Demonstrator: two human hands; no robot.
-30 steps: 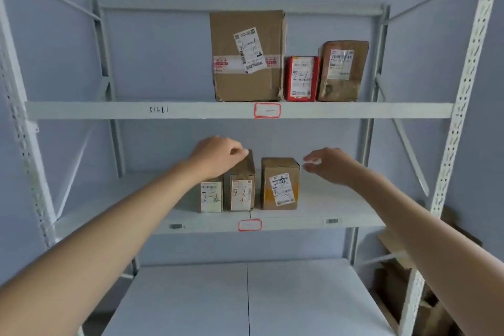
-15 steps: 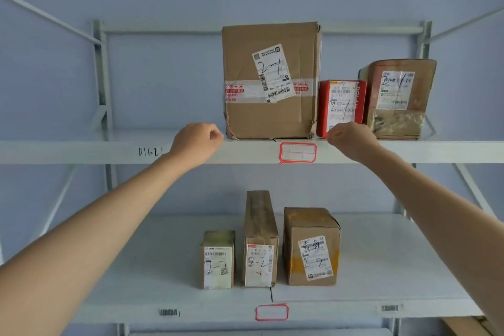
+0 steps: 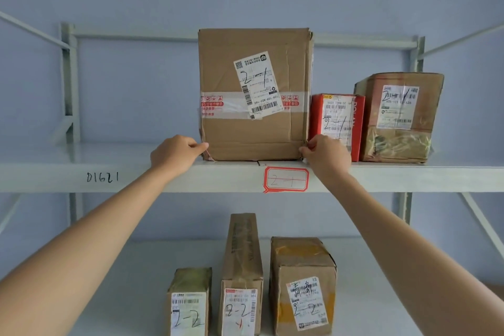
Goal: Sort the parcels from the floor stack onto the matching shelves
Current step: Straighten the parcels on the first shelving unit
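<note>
Big box (image 3: pixel 255 95) marked 2-1, standing on the upper shelf (image 3: pixel 136 176) above the matching 2-1 tag (image 3: pixel 285 179), pinched at its near bottom corners by left hand (image 3: pixel 174 154) and right hand (image 3: pixel 326 157), likely to square it beside the red box (image 3: pixel 338 125).

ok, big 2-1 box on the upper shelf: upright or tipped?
Upright. The big box sits flat on the upper shelf, sides vertical, with the left hand and right hand at its bottom corners.
</note>
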